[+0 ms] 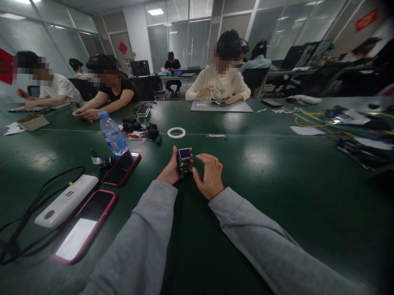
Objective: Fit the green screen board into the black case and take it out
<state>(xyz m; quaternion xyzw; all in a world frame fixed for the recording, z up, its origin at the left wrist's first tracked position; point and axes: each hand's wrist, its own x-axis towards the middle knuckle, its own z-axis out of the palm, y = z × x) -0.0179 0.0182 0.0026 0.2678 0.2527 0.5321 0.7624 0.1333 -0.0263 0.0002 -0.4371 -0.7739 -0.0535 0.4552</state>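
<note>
My left hand (pixel 171 169) grips a small circuit board (pixel 185 165) by its left side, above the green table. A little screen (pixel 184 154) sits at the board's upper end, and a bit of blue shows at its lower edge. Close to the board's right side is my right hand (pixel 209 174), its thumb and fingers apart and curved, with nothing between them. Whether the thumb touches the board I cannot tell. Beyond my hands a white ring like a roll of tape (pixel 176 132) lies flat.
Left of me are two red-cased phones (pixel 82 229) (pixel 121 169), a white handheld device (pixel 67 201) with a black cable, and a tilted water bottle (pixel 113 133). Wires and papers (pixel 348 119) lie far right. A person (pixel 221 79) works opposite over a grey mat (pixel 221 106); others sit left.
</note>
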